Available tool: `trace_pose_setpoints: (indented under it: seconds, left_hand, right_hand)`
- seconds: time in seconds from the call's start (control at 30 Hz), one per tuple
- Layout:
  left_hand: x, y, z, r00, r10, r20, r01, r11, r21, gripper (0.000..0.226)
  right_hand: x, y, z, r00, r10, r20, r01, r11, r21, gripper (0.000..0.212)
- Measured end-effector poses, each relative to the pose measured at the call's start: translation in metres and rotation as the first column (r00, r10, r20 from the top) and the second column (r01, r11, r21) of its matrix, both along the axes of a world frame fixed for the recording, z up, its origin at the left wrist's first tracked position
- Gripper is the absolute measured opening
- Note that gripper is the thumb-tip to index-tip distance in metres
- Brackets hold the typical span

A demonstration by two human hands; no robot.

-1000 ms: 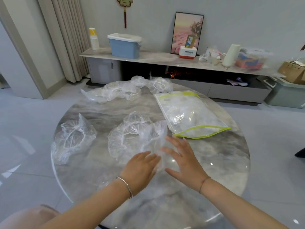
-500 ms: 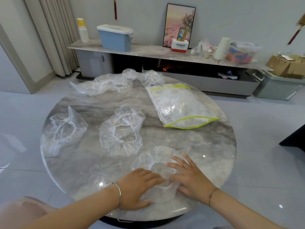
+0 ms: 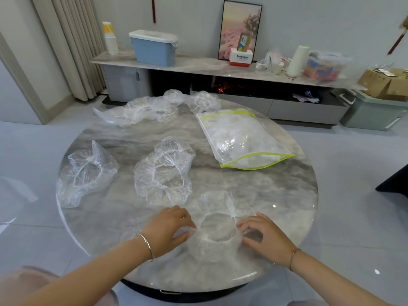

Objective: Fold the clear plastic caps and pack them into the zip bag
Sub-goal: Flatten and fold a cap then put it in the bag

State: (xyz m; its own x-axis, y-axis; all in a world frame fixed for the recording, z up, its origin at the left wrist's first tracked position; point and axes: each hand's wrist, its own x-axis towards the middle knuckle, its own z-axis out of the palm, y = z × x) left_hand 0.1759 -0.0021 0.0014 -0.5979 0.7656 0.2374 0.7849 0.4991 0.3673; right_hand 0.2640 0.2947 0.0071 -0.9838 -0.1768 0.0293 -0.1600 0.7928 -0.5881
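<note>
My left hand [image 3: 170, 228] and right hand [image 3: 262, 237] rest on the round grey marble table [image 3: 254, 191]. Their fingers are curled, pinching opposite sides of a clear crinkled plastic cap [image 3: 216, 199]. It lies nearer me than the lime-edged clear zip bag [image 3: 240, 140]. The film looks feather-light, limp and slippery, and I judge its gathered elastic rim the surest hold. A second cap [image 3: 163, 173] lies left of the bag, and a third cap [image 3: 86, 173] lies further left. A heap of caps [image 3: 141, 111] lies beyond the bag's left corner.
</note>
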Motion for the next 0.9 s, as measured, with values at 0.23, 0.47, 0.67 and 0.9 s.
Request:
trace_pose_setpoints:
  seconds: [0.23, 0.47, 0.67, 0.9]
  left_hand:
    - [0.008, 0.011, 0.017, 0.815, 0.197, 0.544, -0.328, 0.932, 0.154, 0.016]
    - [0.012, 0.014, 0.018, 0.813, 0.384, 0.437, -0.420, 0.908, -0.017, 0.036]
    - [0.010, 0.028, 0.005, 0.985, 0.034, -0.172, -0.043, 0.998, -0.048, 0.050]
    - [0.008, 0.039, -0.023, 0.978, 0.007, -0.208, -0.073, 0.948, -0.310, 0.052]
  right_hand:
    - [-0.012, -0.010, 0.013, 0.935, -0.311, 0.172, 0.353, 0.869, -0.347, 0.032]
    - [-0.015, -0.008, 0.001, 0.914, -0.384, 0.131, 0.402, 0.900, -0.167, 0.012]
    - [-0.010, -0.031, 0.010, 0.961, -0.071, -0.266, 0.110, 0.985, 0.134, 0.046]
    - [-0.006, -0.035, -0.014, 0.996, -0.007, 0.091, -0.031, 0.911, 0.411, 0.071]
